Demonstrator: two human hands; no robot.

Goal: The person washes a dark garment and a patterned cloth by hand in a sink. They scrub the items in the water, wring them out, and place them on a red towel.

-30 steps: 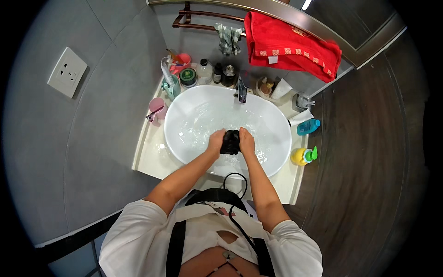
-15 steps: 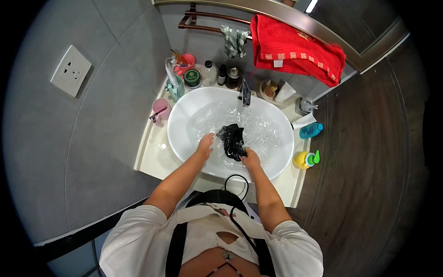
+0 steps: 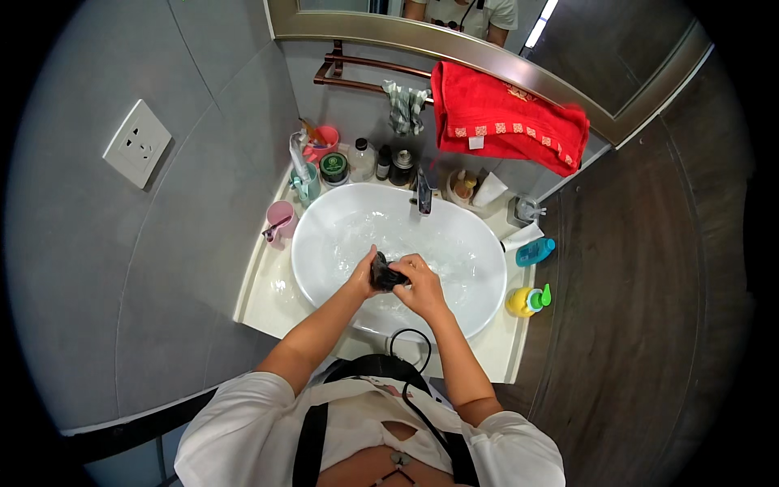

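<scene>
1. The left wall [image 3: 195, 268] is faced with grey tiles and fitted with a white socket [image 3: 138, 144].
2. A brown rail [image 3: 381, 66] is fixed to the far wall [image 3: 357, 114], below a framed mirror [image 3: 604, 69] in which a light strip [image 3: 541, 23] is reflected.
3. A cream counter [image 3: 266, 304] is set against that wall.
4. The right is filled by a dark wood-grained surface [image 3: 621, 300].

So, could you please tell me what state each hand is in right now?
Left hand: holding the bunched black cloth over the basin.
Right hand: closed on the same cloth.
</scene>
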